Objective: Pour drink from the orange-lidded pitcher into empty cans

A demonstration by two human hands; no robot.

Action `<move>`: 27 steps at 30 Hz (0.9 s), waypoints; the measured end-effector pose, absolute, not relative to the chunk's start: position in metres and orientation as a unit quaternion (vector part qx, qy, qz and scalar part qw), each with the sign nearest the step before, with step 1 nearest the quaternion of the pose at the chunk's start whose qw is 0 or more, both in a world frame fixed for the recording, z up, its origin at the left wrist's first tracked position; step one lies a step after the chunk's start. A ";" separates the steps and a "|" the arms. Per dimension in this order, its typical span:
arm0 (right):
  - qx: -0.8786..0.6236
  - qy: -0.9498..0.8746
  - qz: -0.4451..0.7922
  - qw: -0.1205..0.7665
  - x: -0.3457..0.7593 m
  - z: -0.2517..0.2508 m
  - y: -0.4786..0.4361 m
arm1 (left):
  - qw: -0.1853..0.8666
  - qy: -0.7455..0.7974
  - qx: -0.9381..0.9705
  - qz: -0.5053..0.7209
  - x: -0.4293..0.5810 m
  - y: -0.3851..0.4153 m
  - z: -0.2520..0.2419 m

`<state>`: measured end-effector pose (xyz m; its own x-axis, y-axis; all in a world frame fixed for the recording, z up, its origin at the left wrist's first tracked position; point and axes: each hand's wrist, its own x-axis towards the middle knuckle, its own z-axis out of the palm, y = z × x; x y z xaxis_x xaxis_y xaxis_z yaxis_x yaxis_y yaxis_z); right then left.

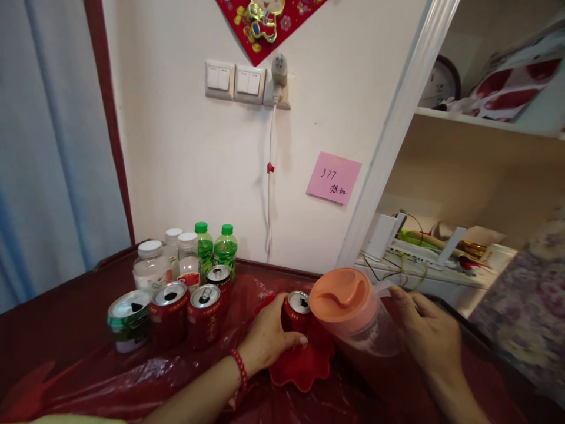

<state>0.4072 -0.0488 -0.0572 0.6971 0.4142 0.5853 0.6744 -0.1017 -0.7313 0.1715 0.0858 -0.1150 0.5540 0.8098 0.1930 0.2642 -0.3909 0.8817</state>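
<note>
My left hand (271,333), with a red bead bracelet on the wrist, is closed around a red drink can (296,312). That can has an opened top and stands upright on a red scalloped plate (302,371). In my right hand (426,327) is the handle of a clear plastic pitcher (375,330) with an orange lid (342,297). The pitcher leans left, its lid close beside the can's top. No stream of liquid can be made out between them.
To the left stand several opened cans (205,318), clear jars with white caps (150,268) and two green bottles (225,250). Behind the table (70,318), a power cord (268,206) runs down the wall. Shelves with a router (415,253) are at the right.
</note>
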 end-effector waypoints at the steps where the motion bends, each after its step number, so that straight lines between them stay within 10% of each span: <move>1: -0.734 -0.370 -0.113 0.558 0.407 -0.057 -0.049 | 0.429 0.351 0.770 0.317 0.172 0.086 -0.115; 27: -0.733 -0.371 -0.117 0.558 0.408 -0.060 -0.047 | 0.435 0.357 0.766 0.312 0.171 0.085 -0.114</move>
